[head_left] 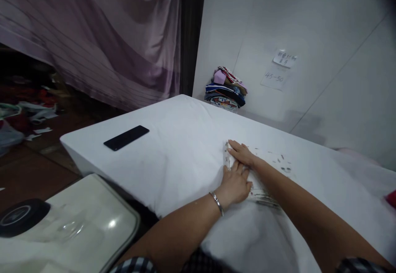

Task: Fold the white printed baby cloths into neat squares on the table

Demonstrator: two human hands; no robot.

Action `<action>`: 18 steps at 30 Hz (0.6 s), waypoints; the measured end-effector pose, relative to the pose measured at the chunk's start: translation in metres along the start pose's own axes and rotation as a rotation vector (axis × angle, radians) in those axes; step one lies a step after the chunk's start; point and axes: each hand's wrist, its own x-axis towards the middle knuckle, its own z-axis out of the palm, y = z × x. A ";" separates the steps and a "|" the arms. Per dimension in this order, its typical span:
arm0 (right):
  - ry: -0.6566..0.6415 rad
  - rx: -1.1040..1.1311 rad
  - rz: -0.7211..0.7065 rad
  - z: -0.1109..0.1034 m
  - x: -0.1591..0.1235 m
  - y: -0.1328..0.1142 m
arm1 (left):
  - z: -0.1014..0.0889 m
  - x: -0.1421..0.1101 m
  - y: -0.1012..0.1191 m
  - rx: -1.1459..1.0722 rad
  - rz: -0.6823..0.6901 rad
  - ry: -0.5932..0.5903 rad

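Note:
A folded white cloth (261, 192) with small dark printed marks lies on the white-covered table (173, 153). Its layered edges show on the near side. My left hand (236, 183), with a silver bracelet on the wrist, presses on the cloth with its fingers spread. Just beyond it my right hand (242, 153) lies on the cloth's far left end, fingers stretched out toward the edge. The two hands touch or overlap slightly. My right forearm covers part of the cloth.
A black phone (126, 137) lies on the table's left part. Folded clothes (225, 89) are stacked by the wall. A pale, rounded machine or appliance top (102, 219) stands at lower left. A purple curtain (123, 37) hangs behind, with scraps on the floor.

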 end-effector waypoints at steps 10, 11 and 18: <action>0.035 -0.065 0.006 -0.019 -0.020 -0.003 | 0.002 0.001 -0.005 0.044 0.019 0.013; 0.068 -0.092 0.032 -0.022 -0.029 0.004 | 0.002 0.001 -0.006 0.049 0.017 0.003; 0.196 -0.089 0.476 -0.028 -0.104 0.101 | 0.004 0.004 -0.007 0.069 0.014 -0.040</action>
